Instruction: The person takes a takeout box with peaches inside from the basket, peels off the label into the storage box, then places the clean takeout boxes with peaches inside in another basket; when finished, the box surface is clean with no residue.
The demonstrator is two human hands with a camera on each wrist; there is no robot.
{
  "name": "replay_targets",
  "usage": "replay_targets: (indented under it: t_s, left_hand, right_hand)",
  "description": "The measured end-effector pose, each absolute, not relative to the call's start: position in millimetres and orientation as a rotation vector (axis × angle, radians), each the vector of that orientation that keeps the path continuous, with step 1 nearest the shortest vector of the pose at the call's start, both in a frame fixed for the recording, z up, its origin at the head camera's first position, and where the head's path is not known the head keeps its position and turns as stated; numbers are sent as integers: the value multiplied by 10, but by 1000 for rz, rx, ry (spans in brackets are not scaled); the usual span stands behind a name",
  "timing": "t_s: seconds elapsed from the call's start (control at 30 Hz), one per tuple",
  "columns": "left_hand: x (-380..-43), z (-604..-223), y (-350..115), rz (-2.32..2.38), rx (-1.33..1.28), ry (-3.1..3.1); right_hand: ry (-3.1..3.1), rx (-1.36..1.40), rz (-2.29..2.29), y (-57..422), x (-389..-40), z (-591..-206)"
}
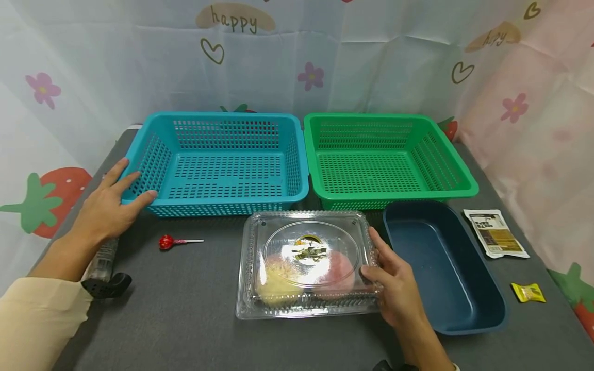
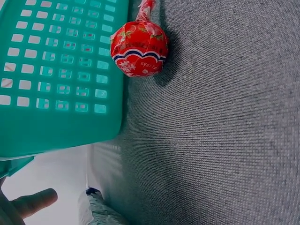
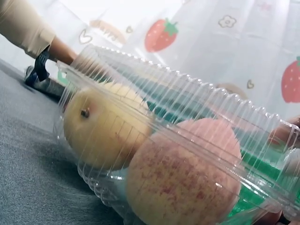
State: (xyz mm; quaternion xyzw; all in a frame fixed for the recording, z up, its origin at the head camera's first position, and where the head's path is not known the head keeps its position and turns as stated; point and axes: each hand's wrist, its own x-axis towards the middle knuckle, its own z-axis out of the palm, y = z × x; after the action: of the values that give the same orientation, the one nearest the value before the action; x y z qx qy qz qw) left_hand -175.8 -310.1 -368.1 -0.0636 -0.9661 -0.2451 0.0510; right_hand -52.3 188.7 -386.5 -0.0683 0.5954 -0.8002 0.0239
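Observation:
In the head view, my right hand (image 1: 399,281) grips the right edge of a clear plastic clamshell box (image 1: 306,304), thumb on top of the lid. Inside the closed box are a round yellow fruit with a stem (image 3: 105,131) and a pink, speckled peach (image 3: 183,183). The box stands tilted in the right wrist view. My left hand (image 1: 104,208) rests at the left end of a blue basket (image 1: 227,198), its fingers spread over the rim and the thumb by the front corner. A red-wrapped lollipop (image 1: 166,242) lies on the grey table to the right of this hand.
Beside the blue basket stands a green basket (image 1: 394,196). A dark blue tub (image 1: 445,268) sits in front of it, right of the box. Farther right lie a white-and-brown packet (image 1: 495,234) and a small yellow wrapped candy (image 1: 528,292). A patterned curtain (image 1: 371,67) hangs behind.

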Motion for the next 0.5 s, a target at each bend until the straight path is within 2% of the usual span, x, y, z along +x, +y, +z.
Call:
replay_targets:
  t_s: [0.3, 0.5]
  left_hand:
    - [-1768, -3660, -3112, -759, -208, -2962]
    - [-1750, -3519, -3057, -731, -209, -2957]
  right_hand:
    - [1959, -113, -2383, 1887, -585, -3932]
    - [2062, 30, -2346, 1871, -587, -3964]
